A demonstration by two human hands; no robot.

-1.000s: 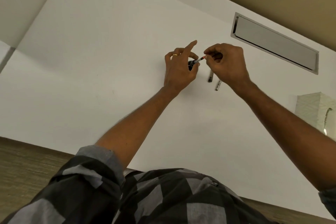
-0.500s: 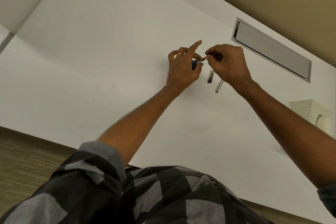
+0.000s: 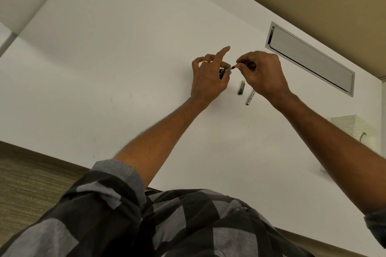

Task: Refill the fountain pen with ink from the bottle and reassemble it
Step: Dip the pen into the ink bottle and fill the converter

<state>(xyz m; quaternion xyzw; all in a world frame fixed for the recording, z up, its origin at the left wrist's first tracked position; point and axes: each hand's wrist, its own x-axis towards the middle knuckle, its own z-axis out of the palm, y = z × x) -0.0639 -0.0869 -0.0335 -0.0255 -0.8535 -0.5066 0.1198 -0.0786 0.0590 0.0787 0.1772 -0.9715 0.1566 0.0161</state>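
My left hand (image 3: pixel 208 77) wraps around a small dark ink bottle (image 3: pixel 221 72) on the white desk, index finger pointing up; most of the bottle is hidden. My right hand (image 3: pixel 262 73) pinches the red-tipped end of the thin pen inner section (image 3: pixel 231 68), whose other end points down into the bottle's mouth. Two loose pen parts lie on the desk below my right hand: a dark cap (image 3: pixel 241 87) and a silvery barrel (image 3: pixel 250 97).
A rectangular metal cable hatch (image 3: pixel 309 58) is set into the white desk (image 3: pixel 104 58) at the far right. A white tissue box (image 3: pixel 353 129) stands by my right forearm. The desk's near edge meets carpet at lower left.
Both hands stay at the bottle; the pen section has tilted slightly and its red end has drawn a little away from the bottle. The camera shifted a bit.
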